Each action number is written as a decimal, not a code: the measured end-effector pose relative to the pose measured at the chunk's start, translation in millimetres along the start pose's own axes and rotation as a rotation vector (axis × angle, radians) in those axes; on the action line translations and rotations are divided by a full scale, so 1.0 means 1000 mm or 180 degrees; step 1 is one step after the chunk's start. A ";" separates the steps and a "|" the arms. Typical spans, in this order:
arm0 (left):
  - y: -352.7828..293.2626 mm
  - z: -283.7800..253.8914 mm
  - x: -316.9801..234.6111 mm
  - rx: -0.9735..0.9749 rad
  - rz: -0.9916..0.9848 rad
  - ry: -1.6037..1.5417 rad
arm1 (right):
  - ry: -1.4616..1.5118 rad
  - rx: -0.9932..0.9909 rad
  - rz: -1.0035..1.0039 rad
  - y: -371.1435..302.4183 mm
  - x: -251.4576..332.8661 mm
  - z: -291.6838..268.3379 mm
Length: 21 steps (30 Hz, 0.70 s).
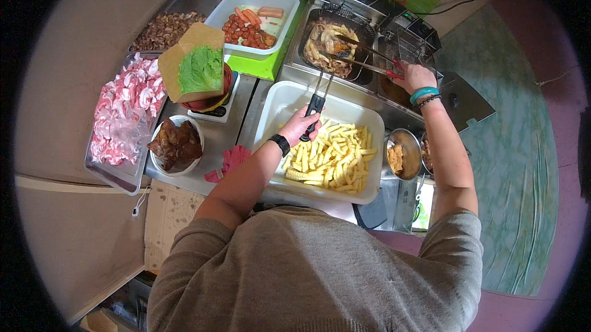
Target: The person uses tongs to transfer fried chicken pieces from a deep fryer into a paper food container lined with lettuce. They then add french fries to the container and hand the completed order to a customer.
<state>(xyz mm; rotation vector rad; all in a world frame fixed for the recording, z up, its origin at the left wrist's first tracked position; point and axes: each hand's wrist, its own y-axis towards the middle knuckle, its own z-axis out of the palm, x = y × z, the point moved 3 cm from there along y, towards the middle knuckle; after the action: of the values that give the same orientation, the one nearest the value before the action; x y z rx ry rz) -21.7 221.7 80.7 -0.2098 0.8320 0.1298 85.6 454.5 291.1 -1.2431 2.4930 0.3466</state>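
Observation:
My left hand (300, 125) is closed round the black handle of a fryer basket (339, 15), which sits in the left well of a double deep fryer (363, 86). Browned pieces of food, perhaps meat, fill the basket (326, 46). In my right hand (416, 78) is a pair of tongs (369, 66) with red grips, held from the right. Their dark jaws reach in among the food, slightly apart. Below the fryer, a white tub (269, 116) holds crinkle-cut fries (332, 156), partly under my left hand.
At left are a tray of raw sliced meat (126, 110), a bowl of browned meat (176, 143) and lettuce (201, 68) on brown paper. Sausages (246, 30) lie in a white tray behind. Steel bowls (404, 153) stand beside the tub; a pink cloth (228, 163) lies left of it.

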 end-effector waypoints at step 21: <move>0.002 -0.003 0.002 0.0010 0.0017 -0.0036 | -0.0500 -0.0155 -0.0166 0.012 -0.007 -0.017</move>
<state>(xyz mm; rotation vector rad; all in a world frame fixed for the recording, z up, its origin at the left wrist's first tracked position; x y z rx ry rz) -22.7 223.5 77.1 -0.2038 0.8217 0.1346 77.1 460.8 310.4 -1.2465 2.3284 0.4755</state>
